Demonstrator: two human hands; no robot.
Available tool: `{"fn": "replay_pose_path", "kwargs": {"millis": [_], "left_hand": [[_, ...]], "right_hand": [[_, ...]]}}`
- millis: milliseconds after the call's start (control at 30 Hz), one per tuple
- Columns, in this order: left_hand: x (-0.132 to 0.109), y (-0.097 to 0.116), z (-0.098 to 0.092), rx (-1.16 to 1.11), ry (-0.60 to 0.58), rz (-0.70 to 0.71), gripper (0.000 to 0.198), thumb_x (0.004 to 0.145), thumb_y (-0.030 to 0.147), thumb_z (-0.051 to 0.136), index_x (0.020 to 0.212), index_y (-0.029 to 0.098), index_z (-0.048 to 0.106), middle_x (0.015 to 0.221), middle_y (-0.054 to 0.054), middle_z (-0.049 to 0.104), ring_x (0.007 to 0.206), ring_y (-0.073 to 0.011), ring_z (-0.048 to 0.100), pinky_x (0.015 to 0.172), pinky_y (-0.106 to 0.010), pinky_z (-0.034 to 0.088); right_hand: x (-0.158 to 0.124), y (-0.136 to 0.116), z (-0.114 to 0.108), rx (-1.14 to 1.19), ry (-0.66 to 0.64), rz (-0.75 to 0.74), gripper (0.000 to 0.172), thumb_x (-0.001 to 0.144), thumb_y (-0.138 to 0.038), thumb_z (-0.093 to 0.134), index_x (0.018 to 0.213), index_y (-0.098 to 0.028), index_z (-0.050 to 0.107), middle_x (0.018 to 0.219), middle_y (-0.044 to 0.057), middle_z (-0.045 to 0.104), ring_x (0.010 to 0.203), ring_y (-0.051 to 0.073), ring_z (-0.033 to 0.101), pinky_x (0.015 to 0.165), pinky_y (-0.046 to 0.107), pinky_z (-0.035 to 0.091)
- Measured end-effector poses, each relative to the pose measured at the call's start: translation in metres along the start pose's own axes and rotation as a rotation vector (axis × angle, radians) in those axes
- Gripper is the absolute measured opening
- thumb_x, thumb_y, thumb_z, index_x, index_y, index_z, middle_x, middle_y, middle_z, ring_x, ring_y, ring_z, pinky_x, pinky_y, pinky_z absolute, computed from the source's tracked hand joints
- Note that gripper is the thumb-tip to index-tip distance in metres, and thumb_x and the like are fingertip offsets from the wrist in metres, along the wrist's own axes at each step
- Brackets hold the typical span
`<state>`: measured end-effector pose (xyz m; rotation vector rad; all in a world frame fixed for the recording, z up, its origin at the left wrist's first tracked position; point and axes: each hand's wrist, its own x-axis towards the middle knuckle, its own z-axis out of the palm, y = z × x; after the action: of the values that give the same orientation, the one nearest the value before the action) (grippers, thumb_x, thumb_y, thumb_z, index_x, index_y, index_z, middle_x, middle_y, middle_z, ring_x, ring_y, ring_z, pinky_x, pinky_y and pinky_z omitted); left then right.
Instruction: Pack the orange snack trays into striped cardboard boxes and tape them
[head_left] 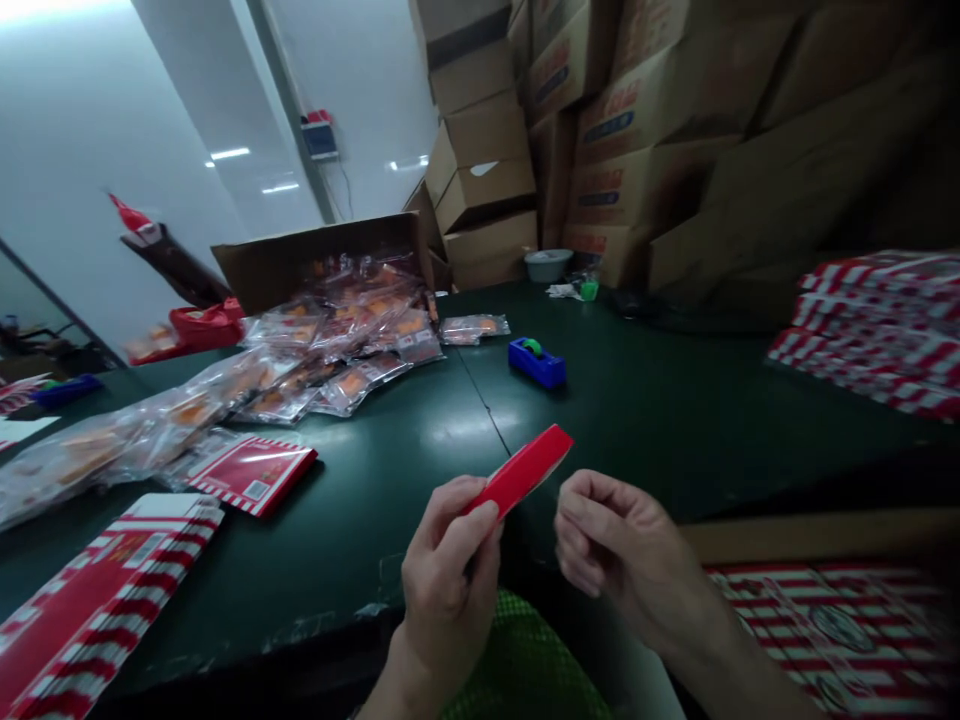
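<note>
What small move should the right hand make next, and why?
Probably bring the right hand in to take the free end of the red strip: the left hand grips only its other end, and the right hand's fingers hang empty just beside it.

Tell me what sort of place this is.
Most likely a packing room in a small factory or warehouse: brown cartons are stacked high, plastic-wrapped packets lie heaped on a green worktable, and flat red-and-white boxes lie near a blue tape dispenser.
</note>
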<state>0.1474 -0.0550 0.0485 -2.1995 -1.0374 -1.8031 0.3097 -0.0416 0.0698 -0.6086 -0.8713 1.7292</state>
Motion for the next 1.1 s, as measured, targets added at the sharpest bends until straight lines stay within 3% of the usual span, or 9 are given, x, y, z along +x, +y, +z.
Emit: {"fn": "replay_pose_path", "kwargs": {"millis": [200,400,500,600,733,800,900,967,1100], "left_hand": [[-0.016,0.007,0.01,-0.025,-0.043,0.066,0.034,0.079,-0.007,0.058,0.103,0.015,0.064,0.107,-0.01,0.065,0.109,-0.0215,0.063,0.095,-0.038,0.056],[-0.016,0.012,0.01,-0.115,-0.06,-0.025,0.033,0.079,-0.006,0.06,0.102,0.017,0.065,0.106,-0.008,0.069,0.106,-0.0197,0.066,0.096,-0.035,0.055],[-0.005,0.016,0.0,-0.234,-0.066,-0.189,0.03,0.079,-0.001,0.063,0.1,0.021,0.065,0.106,-0.006,0.07,0.097,-0.0171,0.069,0.087,-0.029,0.059],[0.006,0.012,-0.018,-0.343,-0.062,-0.393,0.023,0.081,0.005,0.065,0.095,0.023,0.067,0.102,-0.002,0.071,0.089,-0.014,0.069,0.074,-0.022,0.059],[0.02,-0.001,-0.047,-0.281,-0.008,-0.479,0.019,0.083,0.008,0.064,0.093,0.024,0.067,0.101,-0.001,0.072,0.087,-0.0121,0.069,0.073,-0.019,0.058],[0.029,-0.002,-0.054,-0.201,-0.045,-0.406,0.019,0.083,0.008,0.063,0.094,0.023,0.066,0.101,-0.002,0.072,0.086,-0.0124,0.07,0.072,-0.02,0.058],[0.038,0.003,-0.042,-0.061,-0.129,-0.134,0.021,0.083,0.005,0.062,0.097,0.02,0.064,0.104,-0.007,0.072,0.093,-0.0162,0.07,0.079,-0.026,0.059],[0.033,0.008,-0.023,0.014,-0.17,0.1,0.023,0.084,0.002,0.059,0.099,0.018,0.064,0.105,-0.009,0.073,0.103,-0.0192,0.068,0.091,-0.034,0.057],[-0.011,0.01,0.013,-0.02,-0.394,0.353,0.019,0.088,0.006,0.052,0.095,0.019,0.065,0.102,-0.007,0.076,0.115,-0.0225,0.063,0.104,-0.043,0.05]], "right_hand": [[0.001,0.004,-0.022,-0.101,0.109,0.058,0.044,0.064,-0.044,0.084,0.061,-0.017,0.049,0.048,-0.007,0.051,0.034,0.003,0.039,0.034,0.017,0.032],[0.001,0.024,-0.031,-0.348,0.188,-0.007,0.047,0.066,-0.06,0.074,0.076,-0.019,0.053,0.056,-0.004,0.055,0.037,0.008,0.044,0.035,0.022,0.036],[0.01,0.035,-0.032,-0.503,0.252,-0.159,0.046,0.07,-0.065,0.066,0.08,-0.021,0.054,0.061,-0.003,0.057,0.047,0.011,0.05,0.042,0.024,0.041],[0.027,0.033,-0.042,-0.714,0.367,-0.303,0.04,0.066,-0.053,0.073,0.062,-0.022,0.048,0.054,-0.005,0.049,0.049,0.011,0.045,0.045,0.024,0.037],[0.05,-0.007,-0.057,-0.923,0.511,-0.454,0.027,0.06,-0.038,0.075,0.06,-0.023,0.053,0.056,-0.002,0.053,0.052,0.015,0.047,0.051,0.028,0.039],[0.052,-0.038,-0.05,-0.983,0.442,-0.527,0.022,0.067,-0.039,0.069,0.079,-0.022,0.062,0.081,0.005,0.066,0.072,0.021,0.06,0.063,0.032,0.049],[0.04,-0.073,-0.027,-1.284,-0.095,-0.535,0.05,0.07,-0.036,0.072,0.117,-0.024,0.062,0.127,0.011,0.061,0.116,0.03,0.058,0.09,0.042,0.051],[0.031,-0.075,-0.022,-1.517,-0.374,-0.52,0.053,0.073,-0.026,0.072,0.125,-0.026,0.061,0.131,0.01,0.06,0.121,0.03,0.056,0.097,0.044,0.049],[0.013,-0.035,-0.078,-1.762,-0.298,-0.631,0.046,0.09,-0.009,0.045,0.132,-0.025,0.057,0.137,0.013,0.057,0.127,0.028,0.052,0.101,0.045,0.048]]}}
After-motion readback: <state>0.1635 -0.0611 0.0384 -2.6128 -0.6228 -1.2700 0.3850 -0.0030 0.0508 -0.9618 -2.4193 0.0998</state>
